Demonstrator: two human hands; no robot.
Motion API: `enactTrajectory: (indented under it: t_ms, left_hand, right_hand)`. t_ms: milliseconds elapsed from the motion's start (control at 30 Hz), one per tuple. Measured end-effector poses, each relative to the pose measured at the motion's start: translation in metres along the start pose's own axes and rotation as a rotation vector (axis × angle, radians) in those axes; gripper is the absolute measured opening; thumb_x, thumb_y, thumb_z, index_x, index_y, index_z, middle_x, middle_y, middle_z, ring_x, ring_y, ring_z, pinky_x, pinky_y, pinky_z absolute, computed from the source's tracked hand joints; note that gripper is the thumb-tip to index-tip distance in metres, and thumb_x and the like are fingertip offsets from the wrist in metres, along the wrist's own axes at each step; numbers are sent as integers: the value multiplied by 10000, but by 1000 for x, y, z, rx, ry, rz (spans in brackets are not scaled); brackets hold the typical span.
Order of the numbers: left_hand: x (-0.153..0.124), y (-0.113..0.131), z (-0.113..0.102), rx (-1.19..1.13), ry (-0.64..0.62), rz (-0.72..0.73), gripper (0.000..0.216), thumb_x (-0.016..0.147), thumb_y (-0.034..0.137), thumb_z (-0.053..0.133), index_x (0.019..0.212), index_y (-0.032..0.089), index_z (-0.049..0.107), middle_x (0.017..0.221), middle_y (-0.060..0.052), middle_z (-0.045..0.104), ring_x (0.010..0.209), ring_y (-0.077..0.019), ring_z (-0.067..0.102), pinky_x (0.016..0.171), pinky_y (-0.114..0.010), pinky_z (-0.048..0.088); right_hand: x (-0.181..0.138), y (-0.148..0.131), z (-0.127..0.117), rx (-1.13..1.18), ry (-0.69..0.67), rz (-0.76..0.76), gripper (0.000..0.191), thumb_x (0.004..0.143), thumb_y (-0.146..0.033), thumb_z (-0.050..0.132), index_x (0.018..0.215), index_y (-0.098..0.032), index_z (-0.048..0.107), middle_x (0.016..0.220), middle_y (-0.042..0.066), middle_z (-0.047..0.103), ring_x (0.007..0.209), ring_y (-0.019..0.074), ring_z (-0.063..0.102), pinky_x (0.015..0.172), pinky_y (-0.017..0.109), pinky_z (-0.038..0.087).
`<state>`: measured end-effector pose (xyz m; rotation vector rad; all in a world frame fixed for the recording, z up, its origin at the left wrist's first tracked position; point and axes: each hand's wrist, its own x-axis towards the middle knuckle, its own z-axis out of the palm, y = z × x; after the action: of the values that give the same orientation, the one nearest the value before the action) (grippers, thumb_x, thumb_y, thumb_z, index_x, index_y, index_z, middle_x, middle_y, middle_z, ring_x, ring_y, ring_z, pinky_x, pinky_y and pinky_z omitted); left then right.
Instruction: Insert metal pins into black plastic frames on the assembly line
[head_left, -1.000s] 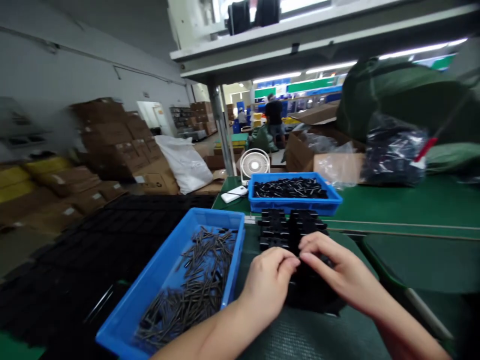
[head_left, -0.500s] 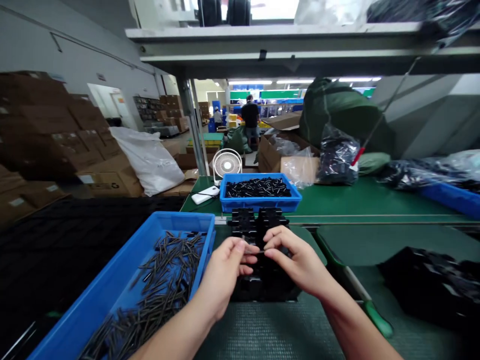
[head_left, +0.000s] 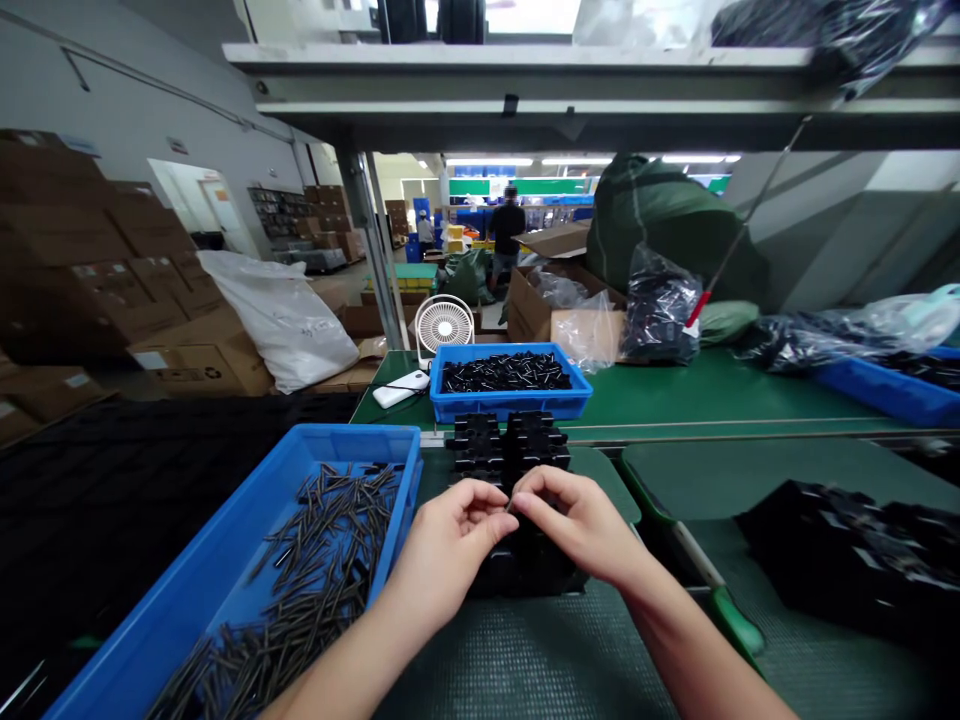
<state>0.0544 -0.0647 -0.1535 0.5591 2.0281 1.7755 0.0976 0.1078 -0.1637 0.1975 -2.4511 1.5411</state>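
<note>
Above a black moulded block assembly point(head_left: 480, 440), the fingertips of both my hands meet. My left hand point(head_left: 450, 535) is closed, its thumb and fingers pinching one end of a thin pin-like piece point(head_left: 511, 504). Opposite it, my right hand point(head_left: 577, 515) pinches the other end between thumb and forefinger. Most of that small piece is hidden by the fingers. To the left, a long blue bin point(head_left: 255, 500) holds many slim dark metal pins point(head_left: 337, 545). Behind the assembly stands a smaller blue tray point(head_left: 510, 405) full of short black parts point(head_left: 506, 373).
A white fan point(head_left: 445, 325) and a white power-bank-like box point(head_left: 401, 389) stand behind the bin. Another black assembly point(head_left: 847, 550) lies at right, past a green-handled tool point(head_left: 731, 620). A metal shelf point(head_left: 525, 95) spans overhead. A person point(head_left: 507, 230) stands far back.
My hands have drawn closer together, so less of the thin piece shows between them. The left fingers have curled in further. The whole view has shifted slightly.
</note>
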Motion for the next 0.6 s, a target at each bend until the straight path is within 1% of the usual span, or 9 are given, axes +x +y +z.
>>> enactTrajectory:
  t_ms: [100,167,233,300,367,467,533,600]
  left_hand:
    - [-1,-3,-3,160,6,45,181,741,277,688,909,214,660,871,-12,676,795,-170,607,735,-273,475]
    - [-2,-3,-5,252,5,62,151,780,290,642,912,224,671,859,-15,682,783,-174,614,727,-282,476]
    - [-1,-2,-7,221,-21,19,141,810,282,591,899,206,668,810,-23,684,745,-172,624,705,-287,489]
    - [2,0,-9,93,-49,-67,149,825,272,552,899,177,641,797,-40,691,711,-171,633,683,-295,509]
    - [6,0,-12,9,-33,-102,162,841,278,522,910,161,611,866,-64,696,761,-177,645,716,-307,520]
    - [11,-2,-17,102,52,-30,188,862,307,490,920,166,601,956,-66,669,877,-181,628,781,-304,505]
    - [12,-4,-19,185,56,-4,201,873,318,460,918,174,592,935,-50,647,826,-166,611,743,-289,500]
    - [11,-5,-19,216,17,-10,217,885,327,422,926,180,577,879,-31,623,747,-150,587,686,-275,491]
  right_hand:
    - [1,1,1,0,4,16,207,886,-332,547,770,-170,602,773,10,640,727,137,564,675,238,439]
    - [1,2,1,1,-3,14,187,881,-319,558,775,-173,607,783,7,645,738,136,572,689,236,442]
    - [1,3,1,6,-21,0,145,877,-292,569,795,-181,614,809,1,654,768,135,584,719,236,445]
    - [1,5,1,0,-33,-16,106,882,-257,563,819,-191,617,835,-5,658,795,132,592,746,236,445]
    - [0,6,2,-48,-22,-35,86,887,-227,553,832,-197,612,843,-9,652,796,128,588,751,238,437]
    - [-1,6,7,-157,0,-88,70,887,-195,547,838,-199,597,849,-7,632,803,129,570,744,241,419]
    - [-3,5,10,-185,-7,-123,67,892,-198,543,844,-199,590,852,-5,622,812,130,562,743,241,412]
    - [-4,4,12,-184,-15,-124,79,899,-229,540,847,-199,590,843,-4,617,799,129,559,733,239,409]
